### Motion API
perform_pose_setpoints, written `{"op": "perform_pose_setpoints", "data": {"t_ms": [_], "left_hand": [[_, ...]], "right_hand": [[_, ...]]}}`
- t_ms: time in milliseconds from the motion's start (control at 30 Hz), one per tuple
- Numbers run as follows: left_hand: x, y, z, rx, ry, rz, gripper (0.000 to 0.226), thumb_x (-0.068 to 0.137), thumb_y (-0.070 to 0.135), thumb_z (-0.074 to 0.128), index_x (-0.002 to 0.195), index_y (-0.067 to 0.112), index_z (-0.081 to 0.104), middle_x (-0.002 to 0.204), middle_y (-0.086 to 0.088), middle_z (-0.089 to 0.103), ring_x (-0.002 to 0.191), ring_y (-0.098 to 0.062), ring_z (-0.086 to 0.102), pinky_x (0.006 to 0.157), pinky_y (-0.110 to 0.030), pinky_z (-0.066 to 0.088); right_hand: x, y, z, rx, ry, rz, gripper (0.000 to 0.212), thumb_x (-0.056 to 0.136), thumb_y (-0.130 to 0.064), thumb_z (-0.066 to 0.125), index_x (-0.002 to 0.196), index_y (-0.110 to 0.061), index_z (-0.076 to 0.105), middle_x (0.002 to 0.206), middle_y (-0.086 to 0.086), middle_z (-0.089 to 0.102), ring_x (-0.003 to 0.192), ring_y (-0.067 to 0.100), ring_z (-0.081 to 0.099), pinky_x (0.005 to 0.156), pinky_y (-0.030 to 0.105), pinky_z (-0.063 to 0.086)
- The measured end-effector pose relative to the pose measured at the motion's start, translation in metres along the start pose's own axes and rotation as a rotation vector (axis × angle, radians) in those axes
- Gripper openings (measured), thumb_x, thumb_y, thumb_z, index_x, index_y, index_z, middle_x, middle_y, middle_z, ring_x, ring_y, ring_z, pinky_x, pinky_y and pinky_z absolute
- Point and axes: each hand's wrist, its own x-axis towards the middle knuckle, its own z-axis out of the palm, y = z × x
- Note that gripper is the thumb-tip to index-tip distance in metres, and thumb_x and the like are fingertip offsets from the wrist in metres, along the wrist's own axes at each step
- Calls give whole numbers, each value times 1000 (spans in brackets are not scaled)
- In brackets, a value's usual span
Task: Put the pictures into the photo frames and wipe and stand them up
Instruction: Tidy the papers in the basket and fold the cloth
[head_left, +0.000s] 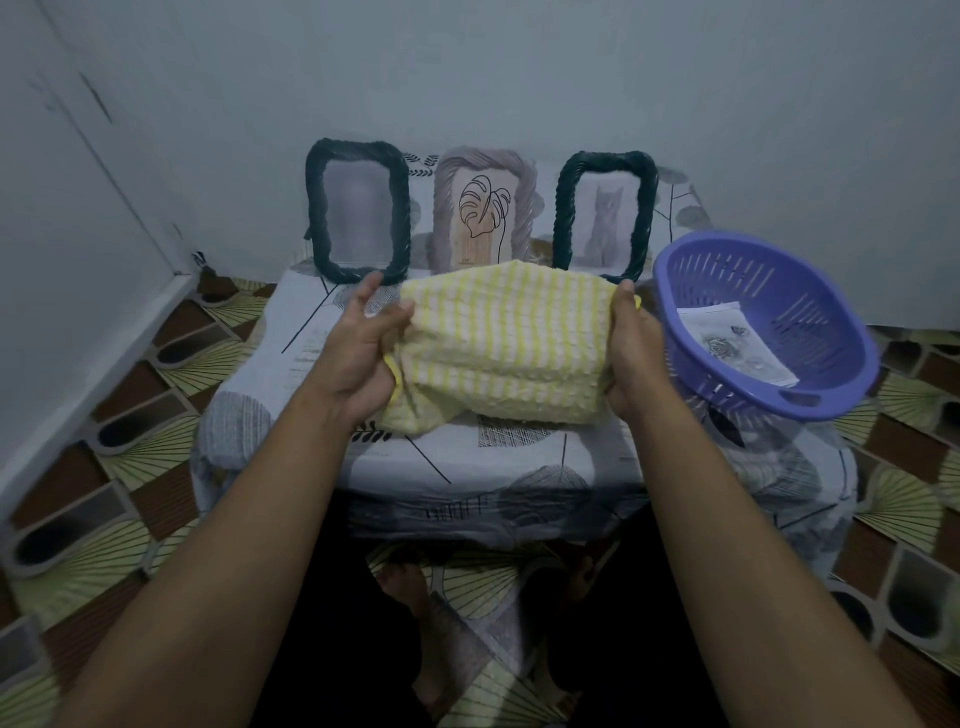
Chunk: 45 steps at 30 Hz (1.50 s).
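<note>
Left hand (363, 353) and right hand (631, 358) each clench one end of the striped cloth (498, 353), held taut just near the standing frames (485, 208); a careless swing could topple them.

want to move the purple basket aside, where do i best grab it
On the purple basket, probably the near rim at the handle slot, coming from your side with the right hand once it lets go of the striped cloth. The slot faces you and the rim is wide there.
</note>
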Motion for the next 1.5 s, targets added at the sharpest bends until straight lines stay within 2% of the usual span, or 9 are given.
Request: {"op": "perform_pose_setpoints", "data": {"t_ms": [167,333,467,567,667,833,1133,1233,1500], "left_hand": [[0,4,-7,-33,-8,13,50,90,2,62,134,22,51,117,-12,67,95,-22,71,79,-43,60],[3,6,-15,-9,54,59,42,93,-3,58,127,20,54,116,-13,64,110,-29,62,94,-52,54],[2,7,-16,41,57,57,74,92,-15,48,153,21,29,121,-12,61,116,-31,63,89,-49,56],[1,8,-12,52,53,-26,83,93,-16,43,159,18,7,118,-15,58,100,-26,71,79,-45,60],[1,8,-11,54,28,-48,42,95,-4,53,134,9,43,100,-15,60,80,-19,71,74,-41,61],[0,6,-6,70,104,11,84,93,2,63,158,14,10,126,-14,61,97,-20,73,74,-39,61],[2,4,-9,-43,128,184,56,96,2,58,146,21,42,88,-1,73,82,-13,69,71,-34,59],[4,3,-10,-48,191,191,54,96,0,58,146,16,42,99,-5,72,81,-12,70,70,-31,59],[7,9,-15,-19,246,191,59,91,-5,64,144,10,43,115,-13,65,93,-18,70,82,-38,60]], "right_hand": [[1,5,-3,17,5,-17,42,103,-52,38,93,-21,65,94,-4,70,86,14,68,74,32,56],[3,11,-6,13,18,-25,43,102,-52,42,98,-19,68,100,-2,74,92,17,71,82,37,58],[-1,12,-8,67,-3,-45,38,102,-51,42,104,-21,67,102,-6,73,95,13,70,79,33,58],[-3,12,-7,99,-22,-79,40,102,-52,41,110,-21,65,106,-7,72,97,12,70,81,35,58],[-2,12,-7,77,-38,-89,37,101,-53,40,104,-26,65,103,-10,71,93,9,69,78,33,57],[-4,13,-12,99,-71,-124,32,103,-45,43,100,-23,66,98,-8,73,86,4,71,70,27,57],[-7,10,-16,154,-69,-149,31,102,-39,48,90,-16,65,80,-6,76,78,10,73,68,31,60],[-7,13,-18,186,-125,-73,29,100,-35,56,94,-9,70,91,6,76,89,23,74,78,41,61],[-11,3,-18,189,-165,-62,19,100,-13,55,89,-7,68,72,0,74,65,10,70,60,26,58]]}}
